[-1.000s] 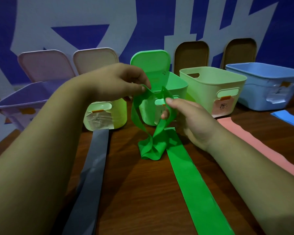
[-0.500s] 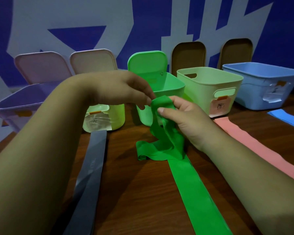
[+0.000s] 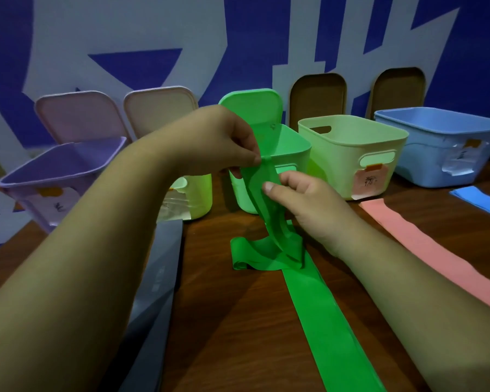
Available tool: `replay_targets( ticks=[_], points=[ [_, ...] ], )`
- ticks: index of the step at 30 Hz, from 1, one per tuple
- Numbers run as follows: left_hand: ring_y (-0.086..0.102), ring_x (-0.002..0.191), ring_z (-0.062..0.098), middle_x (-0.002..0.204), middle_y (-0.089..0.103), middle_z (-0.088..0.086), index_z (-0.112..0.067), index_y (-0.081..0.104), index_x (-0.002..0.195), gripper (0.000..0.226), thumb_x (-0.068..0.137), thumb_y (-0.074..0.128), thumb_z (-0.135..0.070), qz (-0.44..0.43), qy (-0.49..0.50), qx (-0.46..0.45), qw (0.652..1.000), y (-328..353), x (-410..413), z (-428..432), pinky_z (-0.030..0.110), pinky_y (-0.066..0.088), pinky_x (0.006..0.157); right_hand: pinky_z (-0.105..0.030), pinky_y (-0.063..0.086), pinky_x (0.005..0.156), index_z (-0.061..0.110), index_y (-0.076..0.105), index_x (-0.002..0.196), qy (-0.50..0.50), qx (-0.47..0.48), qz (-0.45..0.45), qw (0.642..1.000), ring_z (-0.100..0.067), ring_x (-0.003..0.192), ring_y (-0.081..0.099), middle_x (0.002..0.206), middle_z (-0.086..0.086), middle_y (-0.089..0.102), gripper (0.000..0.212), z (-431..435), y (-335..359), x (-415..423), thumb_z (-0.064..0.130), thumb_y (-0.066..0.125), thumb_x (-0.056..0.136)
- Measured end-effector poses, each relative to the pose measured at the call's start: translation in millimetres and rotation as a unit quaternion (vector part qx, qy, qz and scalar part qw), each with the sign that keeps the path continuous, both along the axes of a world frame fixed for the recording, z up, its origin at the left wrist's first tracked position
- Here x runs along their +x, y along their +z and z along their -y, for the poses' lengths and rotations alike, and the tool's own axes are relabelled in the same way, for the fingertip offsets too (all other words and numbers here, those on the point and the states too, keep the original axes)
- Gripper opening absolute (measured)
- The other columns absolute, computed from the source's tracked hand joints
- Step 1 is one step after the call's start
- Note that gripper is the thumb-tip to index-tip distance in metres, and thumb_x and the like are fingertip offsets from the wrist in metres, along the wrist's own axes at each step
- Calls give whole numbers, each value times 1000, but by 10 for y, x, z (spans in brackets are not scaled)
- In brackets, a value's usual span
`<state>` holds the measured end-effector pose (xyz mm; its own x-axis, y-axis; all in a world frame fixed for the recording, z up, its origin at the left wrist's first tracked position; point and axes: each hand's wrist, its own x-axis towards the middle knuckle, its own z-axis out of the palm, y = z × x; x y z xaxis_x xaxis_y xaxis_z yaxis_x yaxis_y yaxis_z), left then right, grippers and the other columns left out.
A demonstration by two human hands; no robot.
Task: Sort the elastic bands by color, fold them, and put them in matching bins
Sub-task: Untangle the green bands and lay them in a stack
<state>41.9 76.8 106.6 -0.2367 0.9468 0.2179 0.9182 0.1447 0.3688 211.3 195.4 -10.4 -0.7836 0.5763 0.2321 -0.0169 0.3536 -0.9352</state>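
Green band (image 3: 309, 306), half folded, hung between a person's hands just in front of the green bin (image 3: 294, 148); the left hand (image 3: 224, 137) pinched its top fold between thumb and fingertips; the right hand (image 3: 309, 199) pinched the layers lower down; loose loops sagged onto the table (image 3: 232, 329), the long tail lying flat toward the camera. The slack layers looked liable to slide apart if either pinch eased; the unfolded tail could drag the bundle open or snag the bin's rim.
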Motion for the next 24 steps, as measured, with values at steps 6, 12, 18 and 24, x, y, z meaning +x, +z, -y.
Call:
replay_targets(
  ticks=[6,12,18,24],
  points=[
    [73,76,-3,93,76,-10,-23,76,109,10,101,70,-26,-47,15,87,995,186,77,128,10,54,62,-48,59,95,24,68,114,-46,-27,-20,998,-24,101,75,106,-9,77,30,-16,4,-5,50,69,99],
    [71,78,2,92,72,-10,-22,74,113,12,103,67,-21,-119,40,123,984,558,230,228,16,58,68,-19,54,68,29,64,119,-21,-42,-23,999,-6,85,71,112,-10,70,38,13,51,4,53,75,91],
    [65,66,-6,79,68,-14,-26,73,108,12,105,65,-18,-195,67,119,971,1027,381,310,6,44,59,-38,58,92,57,67,112,43,-65,7,997,-15,108,70,118,8,72,31,103,47,43,60,78,83],
    [63,63,-7,80,70,-10,-19,75,108,10,104,66,-17,-227,75,147,960,1293,526,439,7,43,56,-28,43,99,38,47,156,41,-9,65,997,-17,135,55,148,13,55,64,161,70,50,50,72,98]
  ],
)
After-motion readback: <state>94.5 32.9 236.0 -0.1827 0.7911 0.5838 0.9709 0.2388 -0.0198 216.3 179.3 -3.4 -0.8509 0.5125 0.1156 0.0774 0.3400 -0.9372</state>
